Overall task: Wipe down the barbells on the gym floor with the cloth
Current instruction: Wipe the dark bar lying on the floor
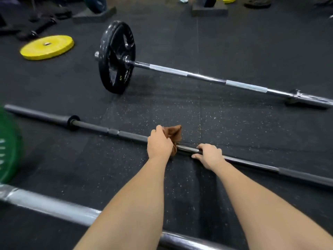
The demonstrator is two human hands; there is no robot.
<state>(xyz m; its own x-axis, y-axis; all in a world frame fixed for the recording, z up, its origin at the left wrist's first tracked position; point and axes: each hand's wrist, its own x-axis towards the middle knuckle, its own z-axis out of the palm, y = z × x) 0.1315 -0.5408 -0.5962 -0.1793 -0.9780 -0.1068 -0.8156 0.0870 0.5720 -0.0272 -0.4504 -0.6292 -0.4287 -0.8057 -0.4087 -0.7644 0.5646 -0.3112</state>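
Three barbells lie on the black rubber floor. The middle one is a dark bar (111, 131) without plates, running from the left edge to the lower right. My left hand (159, 144) grips a brown cloth (173, 135) wrapped round this bar near its centre. Just to the right, my right hand (209, 155) holds the bare shiny shaft, fingers curled over it. Farther away lies a chrome barbell (207, 77) with a black plate (116, 57) on its left end. Closest to me is a grey bar (54, 206) crossing the bottom left.
A yellow plate (47, 47) lies flat at the far left. A green plate (8, 148) stands blurred at the left edge. Dark equipment is piled at the top left, and foam blocks and people's shoes line the top edge.
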